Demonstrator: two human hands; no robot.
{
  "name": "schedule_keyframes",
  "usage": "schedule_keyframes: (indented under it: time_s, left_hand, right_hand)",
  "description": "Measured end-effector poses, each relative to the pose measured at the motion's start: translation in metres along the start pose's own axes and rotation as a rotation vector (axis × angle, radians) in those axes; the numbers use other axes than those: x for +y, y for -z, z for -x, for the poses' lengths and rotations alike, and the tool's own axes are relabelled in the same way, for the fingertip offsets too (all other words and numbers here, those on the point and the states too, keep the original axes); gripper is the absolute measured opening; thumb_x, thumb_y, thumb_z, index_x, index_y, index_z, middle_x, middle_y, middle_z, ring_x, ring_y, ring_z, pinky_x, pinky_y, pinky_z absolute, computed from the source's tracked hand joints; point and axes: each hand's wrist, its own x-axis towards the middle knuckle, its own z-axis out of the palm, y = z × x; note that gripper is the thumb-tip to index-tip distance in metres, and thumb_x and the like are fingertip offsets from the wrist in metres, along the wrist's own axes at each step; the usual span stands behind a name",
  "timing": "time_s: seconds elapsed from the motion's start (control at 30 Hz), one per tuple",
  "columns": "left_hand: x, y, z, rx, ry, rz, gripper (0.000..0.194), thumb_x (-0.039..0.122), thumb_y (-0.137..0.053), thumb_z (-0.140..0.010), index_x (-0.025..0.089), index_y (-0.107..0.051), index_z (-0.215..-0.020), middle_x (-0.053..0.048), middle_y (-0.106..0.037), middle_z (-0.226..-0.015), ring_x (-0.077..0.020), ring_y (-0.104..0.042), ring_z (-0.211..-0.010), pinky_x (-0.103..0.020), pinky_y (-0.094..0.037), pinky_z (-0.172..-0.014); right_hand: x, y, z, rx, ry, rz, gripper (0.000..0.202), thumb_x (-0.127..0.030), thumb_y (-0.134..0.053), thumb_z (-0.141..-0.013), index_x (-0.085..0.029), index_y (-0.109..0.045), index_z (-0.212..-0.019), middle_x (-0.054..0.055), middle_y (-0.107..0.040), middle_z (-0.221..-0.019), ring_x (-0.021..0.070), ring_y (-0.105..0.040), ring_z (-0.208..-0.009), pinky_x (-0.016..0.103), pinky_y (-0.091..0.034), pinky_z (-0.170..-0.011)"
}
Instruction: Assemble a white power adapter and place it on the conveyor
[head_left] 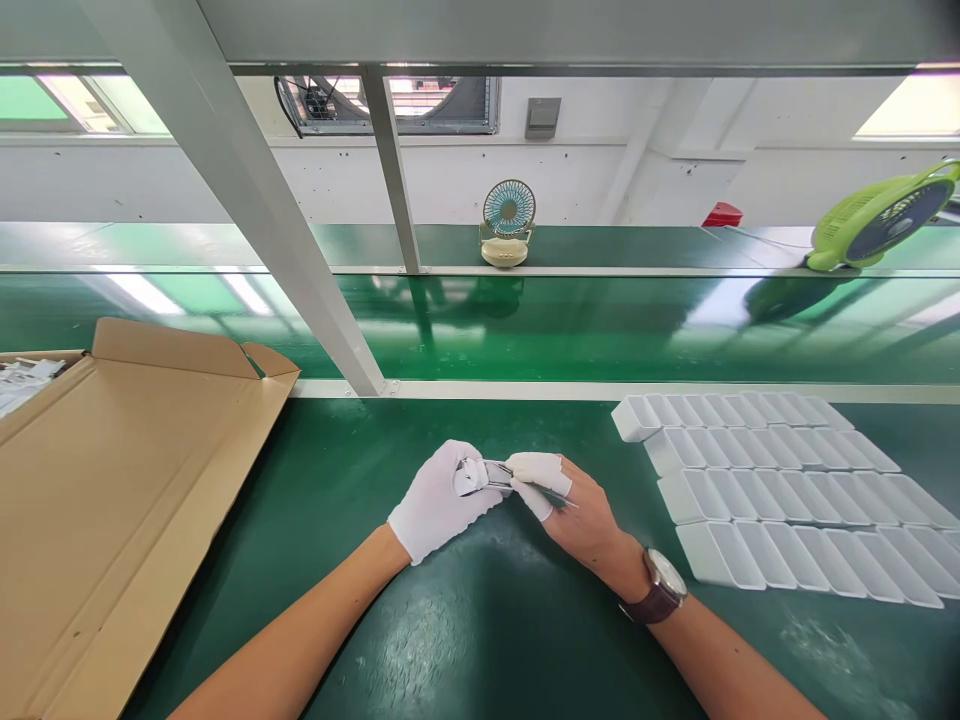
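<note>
Holding a small white-and-silver part (484,477) above the glossy green tabletop (480,620), the left hand (442,500), in a matte white glove, is curling its fingers around the part's outer end. The right hand (566,500), its thumb and forefinger sheathed in white coverings, is pinching a slender metallic piece (568,501) against the part's other end; whether the two are joined is remaining unclear. Both forearms are reaching in from the lower edge and converging at the centre, the right wrist bearing a round-faced watch (664,585) on a dark brown strap. To the right, rows of white, smooth-walled, slanting trays (787,500) with narrow open compartments are lying side by side. To the left, a tan cardboard box (127,500), matte and creased, is spreading its broad flap, while a small round fan (509,215) is standing on the far ledge.
</note>
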Motion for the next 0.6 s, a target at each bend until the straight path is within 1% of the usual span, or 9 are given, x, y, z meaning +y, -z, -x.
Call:
schedule_keyframes:
  time_s: [0.27,0.47,0.6]
  left_hand:
    - [0.000,0.000,0.001,0.016,-0.003,-0.015,0.034,0.031,-0.077,-0.076,0.025,-0.054,-0.100,0.003,-0.067,-0.090,-0.0165,-0.063,-0.081,-0.029,-0.050,-0.072]
    - [0.001,-0.001,0.001,0.015,-0.009,-0.004,0.034,0.033,-0.076,-0.076,0.024,-0.053,-0.100,0.002,-0.066,-0.089,-0.0172,-0.064,-0.080,-0.030,-0.050,-0.071]
    - [0.002,-0.001,0.001,0.021,-0.007,-0.007,0.033,0.029,-0.076,-0.075,0.024,-0.053,-0.099,0.002,-0.066,-0.088,-0.0170,-0.064,-0.079,-0.030,-0.050,-0.071]
  right_hand:
    - [0.003,-0.003,0.003,-0.016,-0.013,-0.024,0.031,-0.014,-0.065,-0.097,-0.030,-0.067,-0.123,0.002,-0.075,-0.115,0.0191,-0.070,-0.107,0.037,-0.060,-0.093]
    - [-0.004,0.006,-0.004,0.024,-0.084,-0.093,0.024,-0.012,-0.062,-0.095,-0.027,-0.069,-0.113,0.006,-0.074,-0.112,0.0211,-0.069,-0.104,0.039,-0.060,-0.089]
    - [-0.006,0.012,-0.010,0.038,-0.067,-0.087,0.026,-0.008,-0.061,-0.092,-0.026,-0.067,-0.109,0.007,-0.073,-0.108,0.0212,-0.069,-0.101,0.040,-0.059,-0.086]
